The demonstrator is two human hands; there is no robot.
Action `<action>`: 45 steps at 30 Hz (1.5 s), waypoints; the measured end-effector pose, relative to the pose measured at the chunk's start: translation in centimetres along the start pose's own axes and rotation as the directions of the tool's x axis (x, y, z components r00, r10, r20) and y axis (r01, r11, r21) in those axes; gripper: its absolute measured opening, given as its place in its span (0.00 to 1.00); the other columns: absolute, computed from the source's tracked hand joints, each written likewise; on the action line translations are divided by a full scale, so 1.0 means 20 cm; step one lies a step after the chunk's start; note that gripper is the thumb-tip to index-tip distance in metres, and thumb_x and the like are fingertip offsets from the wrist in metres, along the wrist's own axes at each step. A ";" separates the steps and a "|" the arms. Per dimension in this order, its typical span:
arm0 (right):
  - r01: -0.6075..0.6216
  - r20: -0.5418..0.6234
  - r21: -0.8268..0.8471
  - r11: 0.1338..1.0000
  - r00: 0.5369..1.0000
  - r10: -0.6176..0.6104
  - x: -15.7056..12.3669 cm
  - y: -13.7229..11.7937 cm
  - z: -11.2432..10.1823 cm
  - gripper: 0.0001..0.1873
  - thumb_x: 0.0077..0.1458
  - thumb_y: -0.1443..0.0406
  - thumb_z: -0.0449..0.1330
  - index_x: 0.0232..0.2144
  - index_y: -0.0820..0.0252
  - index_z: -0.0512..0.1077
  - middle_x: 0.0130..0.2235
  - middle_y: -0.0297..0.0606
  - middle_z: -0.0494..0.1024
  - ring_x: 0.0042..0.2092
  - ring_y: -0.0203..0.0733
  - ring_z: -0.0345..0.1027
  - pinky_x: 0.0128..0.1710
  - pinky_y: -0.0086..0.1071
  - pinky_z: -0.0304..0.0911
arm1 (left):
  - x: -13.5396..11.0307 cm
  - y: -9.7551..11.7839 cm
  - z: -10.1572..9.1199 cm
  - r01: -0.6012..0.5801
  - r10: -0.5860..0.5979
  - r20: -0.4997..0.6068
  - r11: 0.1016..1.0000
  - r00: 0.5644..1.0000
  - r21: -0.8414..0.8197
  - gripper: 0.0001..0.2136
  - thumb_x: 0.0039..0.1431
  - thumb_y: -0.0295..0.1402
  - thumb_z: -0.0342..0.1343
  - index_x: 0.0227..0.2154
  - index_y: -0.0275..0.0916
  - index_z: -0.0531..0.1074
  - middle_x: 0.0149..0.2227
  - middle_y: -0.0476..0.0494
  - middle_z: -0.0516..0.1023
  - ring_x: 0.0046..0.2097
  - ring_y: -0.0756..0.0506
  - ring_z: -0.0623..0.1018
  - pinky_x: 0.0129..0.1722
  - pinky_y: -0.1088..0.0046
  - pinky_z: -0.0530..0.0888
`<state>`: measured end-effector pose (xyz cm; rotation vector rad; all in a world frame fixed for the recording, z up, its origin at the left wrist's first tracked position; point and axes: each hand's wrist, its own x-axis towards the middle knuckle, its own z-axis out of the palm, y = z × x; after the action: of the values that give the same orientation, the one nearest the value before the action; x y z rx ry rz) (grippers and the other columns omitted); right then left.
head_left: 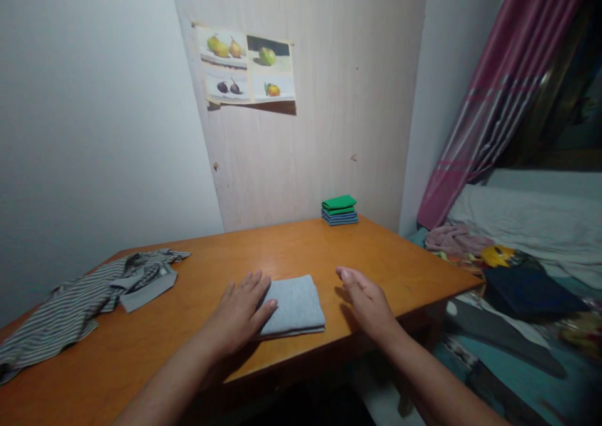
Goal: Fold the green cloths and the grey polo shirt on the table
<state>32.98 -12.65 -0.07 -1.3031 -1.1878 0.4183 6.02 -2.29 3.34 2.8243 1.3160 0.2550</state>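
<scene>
A folded grey cloth lies near the front edge of the orange wooden table. My left hand rests flat on the cloth's left part, fingers stretched out. Just right of the cloth, my right hand hovers above the table with its fingers extended and together, holding nothing. At the far corner of the table by the wall sits a small stack of folded cloths, green on top and blue below.
A crumpled striped garment lies on the table's left side. A wood panel with a fruit poster stands behind the table. To the right, a bed holds heaped clothes, with a striped curtain above.
</scene>
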 end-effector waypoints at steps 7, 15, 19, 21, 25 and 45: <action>-0.047 0.071 -0.012 0.999 0.996 0.048 -0.13 0.06 -0.06 0.24 0.62 0.47 0.55 0.42 0.60 0.76 0.39 0.42 0.80 0.42 0.47 0.74 0.40 0.37 0.67 | -0.07 -0.01 -0.04 -0.088 0.052 -0.166 0.971 0.985 -0.220 0.28 0.68 0.49 0.41 0.62 0.37 0.66 0.66 0.34 0.65 0.67 0.37 0.64 0.67 0.51 0.58; 0.073 0.133 -0.100 0.992 0.989 -0.060 -0.20 0.03 -0.02 0.18 0.63 0.53 0.54 0.42 0.58 0.77 0.42 0.42 0.81 0.46 0.49 0.73 0.47 0.41 0.65 | -0.18 -0.15 -0.08 -0.003 -0.139 -0.414 0.946 0.900 -0.323 0.25 0.68 0.44 0.41 0.56 0.33 0.72 0.58 0.33 0.75 0.60 0.37 0.74 0.62 0.55 0.67; 0.155 0.195 -0.181 0.971 0.973 -0.119 -0.20 0.02 0.03 0.16 0.64 0.56 0.54 0.43 0.56 0.77 0.44 0.42 0.80 0.47 0.48 0.73 0.47 0.40 0.66 | -0.23 -0.08 -0.04 -0.074 -0.002 -0.342 0.975 0.940 -0.208 0.23 0.69 0.41 0.42 0.57 0.34 0.71 0.59 0.33 0.74 0.61 0.38 0.73 0.62 0.56 0.68; 0.225 0.217 -0.270 0.936 0.962 -0.168 -0.20 0.01 0.04 0.15 0.63 0.59 0.54 0.45 0.56 0.76 0.46 0.42 0.80 0.48 0.48 0.73 0.48 0.40 0.66 | -0.23 -0.03 -0.01 -0.114 0.071 -0.307 0.986 0.949 -0.124 0.23 0.68 0.39 0.44 0.58 0.34 0.71 0.60 0.32 0.73 0.62 0.37 0.72 0.64 0.55 0.66; 0.391 0.331 -0.457 0.799 0.909 -0.255 -0.20 0.00 0.06 0.17 0.59 0.67 0.55 0.50 0.58 0.73 0.49 0.43 0.77 0.51 0.49 0.69 0.51 0.41 0.62 | -0.20 0.06 0.05 -0.192 0.181 -0.244 0.981 0.953 -0.021 0.22 0.67 0.36 0.47 0.60 0.36 0.68 0.65 0.33 0.67 0.66 0.37 0.66 0.67 0.52 0.60; 0.630 0.559 -0.626 0.459 0.773 -0.298 0.02 -0.32 0.10 0.05 0.54 0.64 0.59 0.31 0.59 0.74 0.33 0.40 0.76 0.36 0.43 0.65 0.37 0.36 0.52 | -0.15 0.23 0.05 -0.130 0.137 -0.209 0.990 0.968 0.048 0.31 0.62 0.41 0.55 0.66 0.38 0.59 0.57 0.33 0.75 0.55 0.33 0.75 0.54 0.53 0.69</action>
<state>29.06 -13.20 5.41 -1.5617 -2.1690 -0.3879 7.77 -7.54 2.30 2.9885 1.1719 0.5556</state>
